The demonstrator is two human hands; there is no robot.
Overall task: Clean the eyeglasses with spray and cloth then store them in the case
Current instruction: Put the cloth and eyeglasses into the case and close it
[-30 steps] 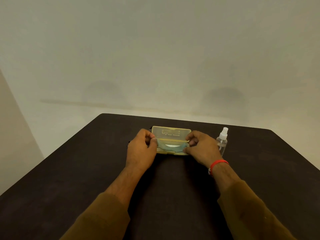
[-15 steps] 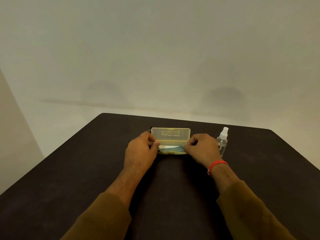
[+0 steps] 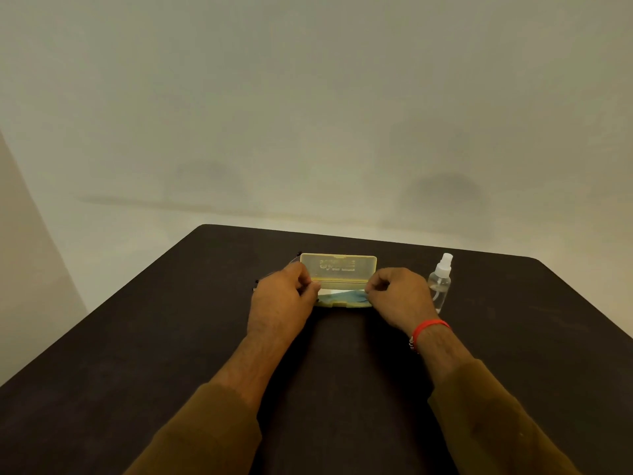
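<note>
Pinching cloth (image 3: 342, 298), seemingly: left hand (image 3: 281, 303) | right hand (image 3: 399, 299), bottle (image 3: 440, 286) beside | case (image 3: 339, 269) open

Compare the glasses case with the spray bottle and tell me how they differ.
The case is a flat yellowish box; the spray bottle is clear and round with a white nozzle. The case lies low, lid raised open; the bottle stands upright. The case holds a blue cloth, pinched by the left hand and right hand; no hand grips the bottle. Both look translucent and rest on the dark table.
</note>
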